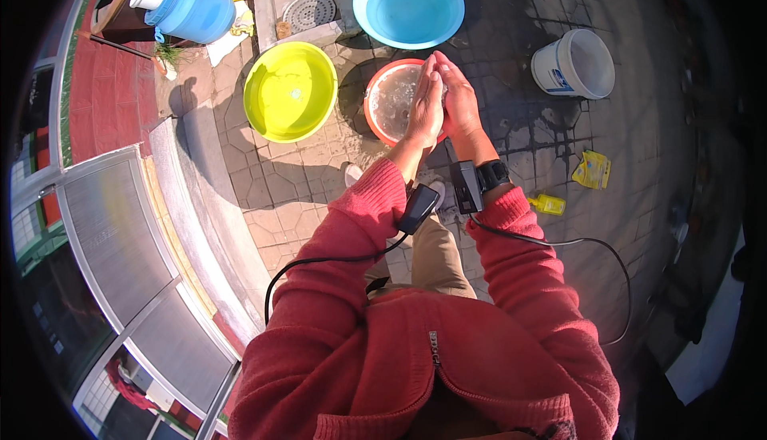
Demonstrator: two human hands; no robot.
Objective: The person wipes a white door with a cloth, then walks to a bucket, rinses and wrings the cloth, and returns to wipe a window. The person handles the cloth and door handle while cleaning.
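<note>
My left hand (pixel 427 104) and my right hand (pixel 460 92) are pressed together, palms facing, over the right part of an orange-rimmed basin (pixel 383 72). Cloudy, sudsy water (pixel 392 101) fills that basin. The fingers point away from me, and whether anything lies between the palms is hidden. Beyond the hands stands a light blue basin (pixel 413 38) of clear water. Left of the orange basin is a yellow-green basin (pixel 257 89), also with water in it. Black devices with cables are strapped at both wrists.
A white bucket (pixel 548 67) stands at the right, on wet paving. Nearer lie a yellow packet (pixel 592 170) and a yellow bottle (pixel 550 204). At the upper left are a concrete basin with a drain grate (pixel 310 12) and a blue plastic barrel (pixel 198 9). A step (pixel 201 200) runs along the left.
</note>
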